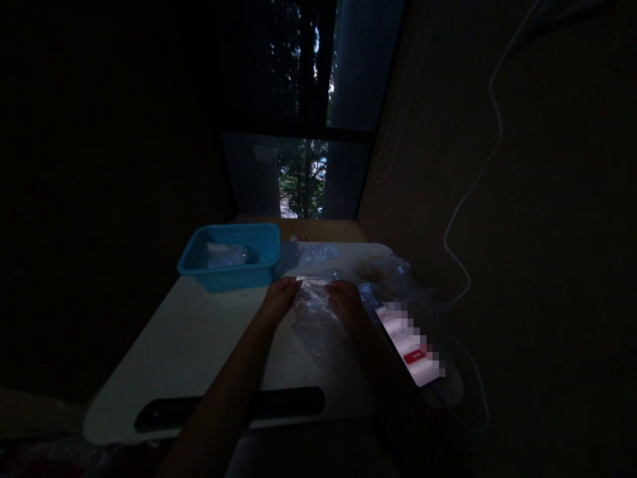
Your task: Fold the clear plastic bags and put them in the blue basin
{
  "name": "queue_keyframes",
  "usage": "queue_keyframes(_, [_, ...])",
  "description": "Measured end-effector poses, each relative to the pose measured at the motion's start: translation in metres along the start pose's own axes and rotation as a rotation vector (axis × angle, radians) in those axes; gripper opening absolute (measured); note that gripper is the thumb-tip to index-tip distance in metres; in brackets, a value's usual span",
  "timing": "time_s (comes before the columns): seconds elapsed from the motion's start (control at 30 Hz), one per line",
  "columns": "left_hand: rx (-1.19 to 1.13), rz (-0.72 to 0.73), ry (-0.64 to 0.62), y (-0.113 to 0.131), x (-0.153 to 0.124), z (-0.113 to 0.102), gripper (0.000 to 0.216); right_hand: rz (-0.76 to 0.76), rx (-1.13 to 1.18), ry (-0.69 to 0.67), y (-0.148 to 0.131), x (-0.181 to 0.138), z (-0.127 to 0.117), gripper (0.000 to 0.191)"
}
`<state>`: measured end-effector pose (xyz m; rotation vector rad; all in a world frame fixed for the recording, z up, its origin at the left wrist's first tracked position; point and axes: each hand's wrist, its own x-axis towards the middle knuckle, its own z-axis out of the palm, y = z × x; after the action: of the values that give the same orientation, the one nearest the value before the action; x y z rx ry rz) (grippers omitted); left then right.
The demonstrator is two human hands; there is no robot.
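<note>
Between my two hands a clear plastic bag (pixel 313 295) is stretched above the white table (pixel 209 338). My left hand (pixel 279 299) pinches its left edge, fingers closed. On the other side my right hand (pixel 346 302) grips the right edge, also closed. Below the bag, more clear plastic (pixel 311 338) lies on the tabletop; whether it belongs to the same bag I cannot tell in the dim light. Just beyond my hands sits another crinkled clear plastic piece (pixel 318 253).
A blue plastic basin (pixel 239 282) with a clear packet (pixel 226 255) in it stands at the back left. Crumpled plastic (pixel 391 269) lies at the back right. A lit phone (pixel 411 352) rests by my right forearm; a white cable (pixel 468 199) hangs along the wall.
</note>
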<state>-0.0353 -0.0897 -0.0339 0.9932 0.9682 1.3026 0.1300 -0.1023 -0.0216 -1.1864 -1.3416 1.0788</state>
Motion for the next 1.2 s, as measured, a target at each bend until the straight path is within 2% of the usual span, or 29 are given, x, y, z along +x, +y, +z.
queue_keyframes(0.27, [-0.048, -0.106, 0.000, 0.008, -0.005, 0.005, 0.032, -0.028, 0.023, 0.032, 0.006, 0.004, -0.001, 0.033])
queue_keyframes(0.67, [-0.009, -0.048, 0.010, 0.005, -0.003, 0.005, 0.033, -0.021, 0.025, 0.010, 0.006, 0.002, 0.000, 0.028])
queue_keyframes(0.9, [0.023, -0.037, 0.004, 0.007, -0.003, 0.004, 0.036, 0.014, 0.153, -0.026, -0.005, -0.002, -0.001, 0.018])
queue_keyframes(1.03, [0.038, -0.025, -0.011, 0.003, -0.001, 0.001, 0.035, -0.004, 0.111, -0.058, -0.004, -0.003, -0.001, 0.026])
queue_keyframes(1.2, [0.042, -0.025, -0.021, 0.002, -0.002, 0.001, 0.033, 0.042, 0.109, -0.013, 0.000, -0.001, 0.001, 0.028])
